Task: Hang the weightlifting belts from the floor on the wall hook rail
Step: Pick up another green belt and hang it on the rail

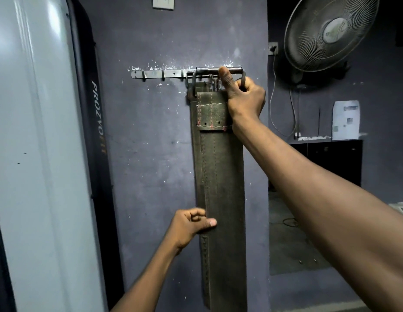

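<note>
**Entry: Person's Arms and Hands, Head View**

Two forearms are recorded, both bare from the frame edge to the wrist; no sleeve, cuff or glove is seen on either. No watch, band or ring is visible. The left hand is shown with short, plain nails, the thumbnail being clearly presented. The right hand is shown with a broad thumb and rounded knuckles. The right forearm is seen larger, being nearer the camera. Fine hair is faintly noted on it.
</note>
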